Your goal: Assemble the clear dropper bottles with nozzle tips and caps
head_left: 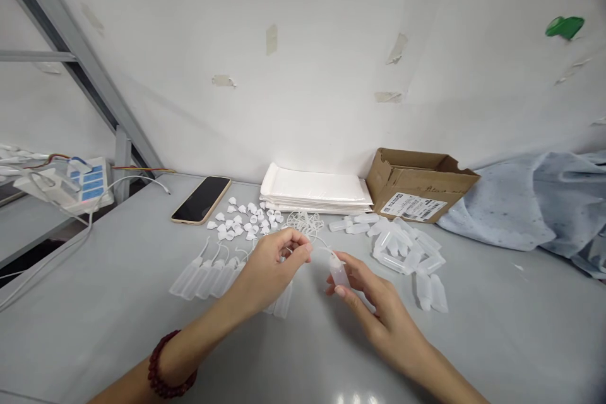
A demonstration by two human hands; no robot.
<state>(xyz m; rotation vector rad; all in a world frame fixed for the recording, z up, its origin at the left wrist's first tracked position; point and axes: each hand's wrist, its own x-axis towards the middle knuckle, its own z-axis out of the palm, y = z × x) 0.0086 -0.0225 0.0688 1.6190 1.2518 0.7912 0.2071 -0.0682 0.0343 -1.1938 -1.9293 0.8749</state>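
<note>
In front of the white stack [315,190], our right hand [376,309] holds the bottle [338,273] between thumb and fingers; our left hand [274,268] pinches the cord [324,242] running from its neck.

Bright, soft light; dark upper-right picture corner
Pale glare spots toward the smooth grey worktop's [534,334] near edge, soft shadows.

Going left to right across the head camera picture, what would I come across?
White power strip → phone → left hand → small translucent bottle held in the right hand → cardboard box → pale blue cloth.
</note>
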